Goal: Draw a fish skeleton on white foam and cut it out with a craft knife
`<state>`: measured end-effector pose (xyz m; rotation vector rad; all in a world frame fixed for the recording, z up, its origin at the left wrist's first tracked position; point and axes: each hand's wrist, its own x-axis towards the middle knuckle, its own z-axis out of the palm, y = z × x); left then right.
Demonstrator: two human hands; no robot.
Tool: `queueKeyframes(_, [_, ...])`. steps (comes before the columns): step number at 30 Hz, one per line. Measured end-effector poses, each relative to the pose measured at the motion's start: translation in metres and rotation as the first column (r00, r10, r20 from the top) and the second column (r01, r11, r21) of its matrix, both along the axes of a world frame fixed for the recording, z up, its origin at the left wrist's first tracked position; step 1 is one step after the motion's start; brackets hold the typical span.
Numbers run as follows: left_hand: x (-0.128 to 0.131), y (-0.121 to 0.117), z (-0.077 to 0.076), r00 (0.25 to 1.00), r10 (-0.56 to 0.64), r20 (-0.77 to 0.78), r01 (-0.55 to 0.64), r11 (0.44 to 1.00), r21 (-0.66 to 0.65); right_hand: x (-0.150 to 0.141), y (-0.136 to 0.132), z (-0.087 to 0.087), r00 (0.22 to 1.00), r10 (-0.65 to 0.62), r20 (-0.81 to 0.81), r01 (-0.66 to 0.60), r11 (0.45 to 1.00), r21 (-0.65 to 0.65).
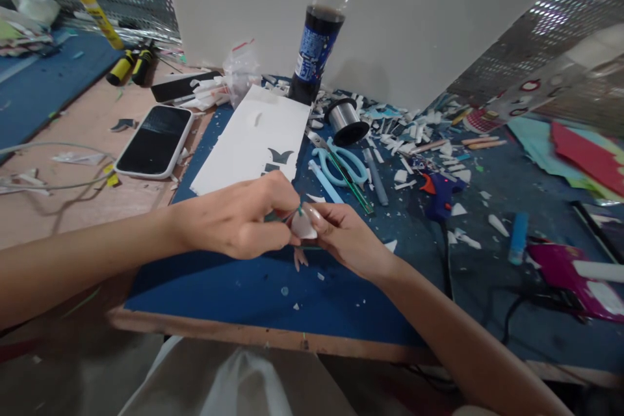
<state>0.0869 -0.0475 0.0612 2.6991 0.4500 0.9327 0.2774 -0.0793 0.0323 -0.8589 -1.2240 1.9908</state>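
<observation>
Both hands meet over the blue mat near the table's front edge. My right hand [348, 237] pinches a small white petal-shaped piece [305, 227] between thumb and fingers. Close against it, the fingers of my left hand [253, 218] are closed at a thin green strand [300, 210] by the piece's upper edge. What else lies inside the left fingers is hidden. A small pinkish forked piece [300, 259] shows just below the hands. Dark cut-out shapes [280, 156] rest on a white sheet [244, 136] behind my left hand.
Behind the hands lie light-blue scissors [341, 166], a wire spool [345, 120] and a dark-drink bottle [316, 39]. A blue glue gun [443, 194] with a cord is on the right. A phone [156, 141] lies left. White scraps [414, 127] litter the back.
</observation>
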Motion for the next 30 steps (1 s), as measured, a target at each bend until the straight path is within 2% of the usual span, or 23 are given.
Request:
queueKeyframes(1, [-0.001, 0.002, -0.006, 0.993, -0.107, 0.043, 0.106, 0.994, 0.034, 0.000, 0.001, -0.001, 0.999, 0.014, 0.037, -0.015, 1.000, 0.015])
queueKeyframes(2, [-0.003, 0.004, -0.011, 0.988, -0.140, 0.067, 0.137, 0.989, 0.054, 0.001, 0.002, -0.001, 0.997, 0.026, 0.076, -0.028, 0.999, 0.032])
queueKeyframes(5, [-0.004, 0.007, -0.027, 0.987, -0.117, 0.108, 0.113, 0.993, 0.038, 0.001, 0.004, -0.003, 0.989, 0.045, 0.144, -0.054, 0.997, 0.061])
queueKeyframes(8, [-0.005, 0.008, -0.037, 0.984, -0.086, 0.154, 0.079, 0.996, 0.045, 0.001, 0.004, -0.005, 0.992, 0.019, 0.122, -0.023, 0.999, 0.032])
queueKeyframes(12, [-0.006, 0.011, -0.039, 0.975, -0.024, 0.221, -0.004, 0.992, 0.125, 0.001, 0.003, -0.004, 0.998, -0.005, 0.065, 0.007, 0.999, -0.033])
queueKeyframes(16, [-0.001, 0.016, -0.032, 0.942, 0.050, 0.333, -0.133, 0.964, 0.232, 0.000, 0.004, -0.001, 0.999, -0.032, 0.012, 0.033, 0.998, -0.047])
queueKeyframes(17, [0.000, 0.017, -0.029, 0.944, 0.084, 0.319, -0.174, 0.949, 0.264, -0.001, 0.005, -0.001, 0.999, -0.036, 0.006, 0.037, 0.998, -0.044])
queueKeyframes(19, [0.002, 0.019, -0.024, 0.976, 0.153, 0.157, -0.203, 0.903, 0.379, -0.001, 0.007, -0.002, 0.999, -0.045, -0.003, 0.045, 0.999, -0.031])
queueKeyframes(22, [0.004, 0.020, -0.020, 0.966, 0.240, -0.091, -0.153, 0.823, 0.548, -0.003, 0.007, -0.005, 0.996, -0.088, 0.004, 0.088, 0.996, 0.003])
queueKeyframes(24, [0.003, 0.021, -0.021, 0.959, 0.261, -0.111, -0.144, 0.784, 0.604, -0.005, 0.007, -0.005, 0.992, -0.126, 0.017, 0.126, 0.992, 0.024])
queueKeyframes(30, [0.001, 0.029, -0.025, 0.950, 0.310, -0.037, -0.205, 0.709, 0.674, -0.020, 0.014, 0.000, 0.975, -0.222, 0.030, 0.222, 0.975, 0.007])
